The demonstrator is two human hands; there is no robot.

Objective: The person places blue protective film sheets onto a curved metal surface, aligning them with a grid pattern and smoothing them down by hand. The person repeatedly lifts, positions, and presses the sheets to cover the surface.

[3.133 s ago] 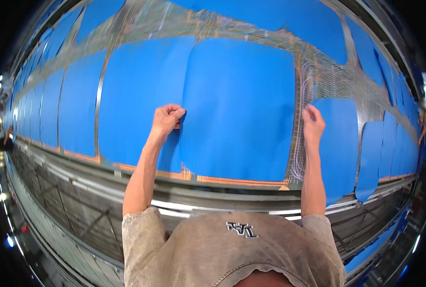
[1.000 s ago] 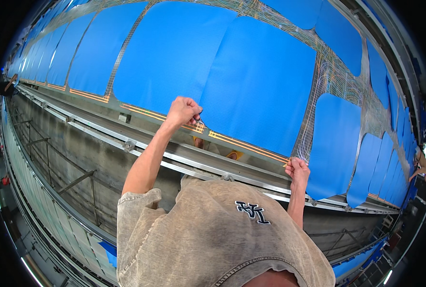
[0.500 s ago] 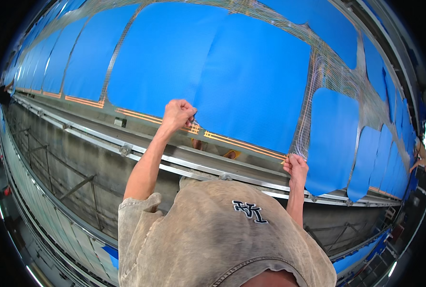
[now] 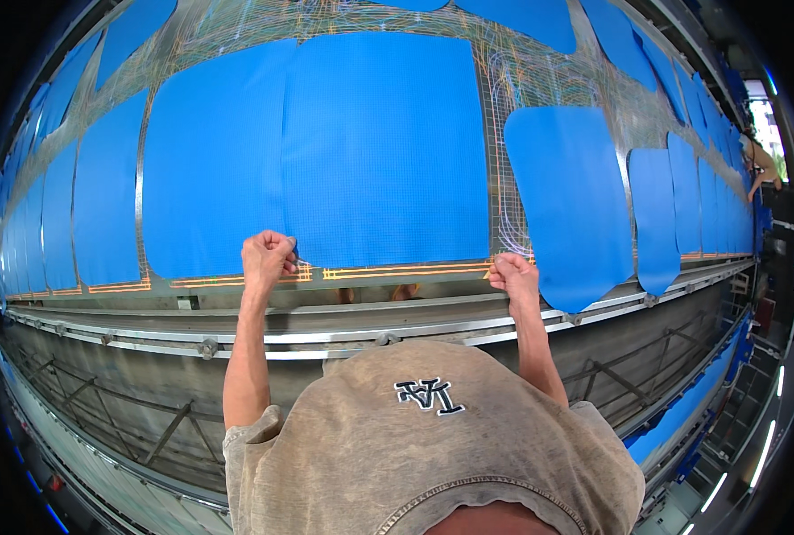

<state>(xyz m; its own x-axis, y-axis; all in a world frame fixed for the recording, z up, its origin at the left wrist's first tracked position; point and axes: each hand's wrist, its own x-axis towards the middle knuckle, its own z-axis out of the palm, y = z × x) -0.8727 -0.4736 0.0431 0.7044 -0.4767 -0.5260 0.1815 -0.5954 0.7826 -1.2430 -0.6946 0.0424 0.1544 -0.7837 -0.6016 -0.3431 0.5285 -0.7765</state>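
Note:
A large blue sheet [image 4: 388, 152] with a fine grid texture lies flat on a long table marked with coloured lines. Its left edge meets another blue sheet [image 4: 214, 160]. My left hand [image 4: 268, 260] is closed in a pinch at the near end of that seam, beside the right sheet's near left corner. Something small and dark shows by its fingertips. At that sheet's near right corner, my right hand [image 4: 515, 275] is closed, fingertips pressed together. What either pinch holds is hidden by the fingers. Orange lines [image 4: 406, 271] run along the table between my hands.
A rounded blue sheet [image 4: 571, 205] overhangs the table edge to the right of my right hand. Metal rails [image 4: 352, 337] run along the table's near side, above a recessed frame. Another person [image 4: 759, 165] is at the far right.
The whole view has swung, so the table edge now lies more level. Both hands stay closed at the same two corners of the sheet.

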